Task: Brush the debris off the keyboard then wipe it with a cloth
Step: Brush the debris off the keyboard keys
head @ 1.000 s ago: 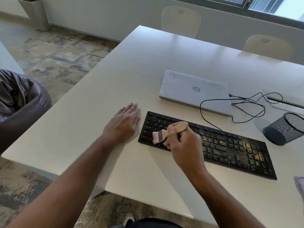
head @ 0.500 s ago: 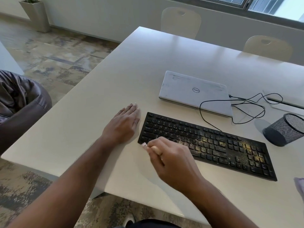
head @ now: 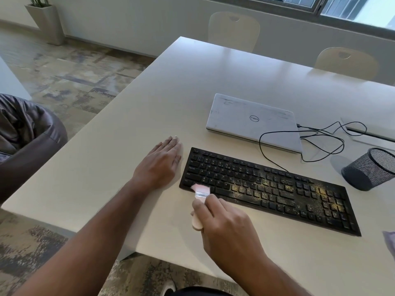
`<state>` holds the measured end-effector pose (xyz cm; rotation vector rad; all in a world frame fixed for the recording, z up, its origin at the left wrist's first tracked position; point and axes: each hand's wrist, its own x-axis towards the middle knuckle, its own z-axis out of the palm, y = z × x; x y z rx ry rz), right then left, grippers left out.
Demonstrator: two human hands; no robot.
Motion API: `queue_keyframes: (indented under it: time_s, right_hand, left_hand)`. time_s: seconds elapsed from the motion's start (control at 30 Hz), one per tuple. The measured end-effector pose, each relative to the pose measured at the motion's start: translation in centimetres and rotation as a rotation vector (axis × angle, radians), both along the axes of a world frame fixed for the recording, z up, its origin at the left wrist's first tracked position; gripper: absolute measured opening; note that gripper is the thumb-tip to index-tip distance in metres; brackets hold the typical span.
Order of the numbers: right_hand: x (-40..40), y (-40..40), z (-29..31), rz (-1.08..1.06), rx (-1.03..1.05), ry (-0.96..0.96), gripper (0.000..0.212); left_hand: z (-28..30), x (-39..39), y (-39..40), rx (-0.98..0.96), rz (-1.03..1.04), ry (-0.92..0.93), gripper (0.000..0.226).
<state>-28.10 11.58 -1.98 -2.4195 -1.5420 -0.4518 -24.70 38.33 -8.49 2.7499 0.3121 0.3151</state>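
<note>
brown leather-like beanbag [head: 25,133] sits at the far left on the mottled floor, and a tapered white planter [head: 48,22] stands at the top left by the wall. the white rectangular table [head: 132,116] fills the middle of the view. the left hand [head: 159,165] lies flat on the table, palm down, fingers straight and together, just beside the left end of the keyboard; whether it touches the keyboard cannot be told. the black full-size keyboard [head: 271,189] lies on the table in front of the person, slanting from upper left to lower right. its left part looks mostly clean, while yellowish debris [head: 284,189] is scattered over its middle and right keys, thickest at the number pad. the small pink-bristled brush with a metal band and pale wooden handle [head: 199,197] has its bristles on the near left corner of the keyboard, handle slanting back toward the person. the right hand [head: 224,225] grips the handle, fingers curled round it, the handle's butt showing below the thumb side. behind the keyboard lies a closed white laptop [head: 252,120], with a thin black cable [head: 316,144] looped on the table to its right. a black mesh cup [head: 369,169] lies tipped on its side near the keyboard's right end. a pale lilac cloth [head: 390,240] shows partly at the right edge.
</note>
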Motion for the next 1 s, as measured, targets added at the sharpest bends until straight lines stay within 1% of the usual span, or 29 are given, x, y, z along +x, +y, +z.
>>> queue_keyframes:
  time_s: [0.07,0.1,0.17,0.27,0.33,0.4,0.5,0.63,0.77,0.83,0.93,1.0]
  right_hand:
    - [-0.1,-0.9,0.5,-0.060,-0.007,-0.009,0.017]
    - [-0.2,-1.1,1.0,-0.099,0.001,-0.009,0.016]
    - [-0.4,-1.2,1.7,-0.139,0.039,0.015,0.023]
    - [-1.1,0.0,1.6,-0.024,0.059,0.024,0.019]
    - [-1.3,1.5,0.9,0.059,0.036,0.027,0.027]
    - [-1.3,2.7,0.2,0.077,0.016,0.026,0.027]
    - [-0.9,2.9,-0.1,0.041,0.019,0.061,0.027]
    - [-0.5,0.3,0.4,-0.017,0.012,0.113,0.028]
    - [-0.2,-2.3,1.3,-0.127,-0.031,0.142,0.028]
    - [-0.1,-2.9,2.1,-0.190,-0.039,0.153,0.023]
    - [0.4,-2.6,3.0,-0.190,0.036,0.219,0.012]
    - [1.1,-1.8,3.5,-0.153,0.137,0.321,0.013]
  left_hand:
    - [0.0,0.0,0.0,0.003,0.000,-0.002,0.054]
    - [-0.1,0.0,0.0,0.004,-0.001,-0.003,0.054]
    - [-0.1,0.0,0.0,0.001,-0.001,-0.003,0.054]
    - [-0.1,0.1,0.0,0.005,-0.002,0.002,0.054]
    - [-0.1,0.1,0.1,0.004,-0.006,0.006,0.055]
    - [-0.1,0.1,0.1,0.007,-0.009,0.012,0.055]
    - [-0.1,0.0,0.1,0.005,-0.008,0.011,0.055]
    - [-0.1,0.0,0.1,-0.005,-0.003,0.000,0.055]
    - [-0.1,0.0,0.1,-0.010,-0.008,-0.005,0.054]
    - [-0.1,0.0,0.0,-0.010,-0.007,-0.011,0.054]
    - [0.0,-0.1,0.0,-0.011,-0.005,-0.018,0.054]
    - [0.1,-0.1,-0.1,-0.009,-0.004,-0.015,0.054]
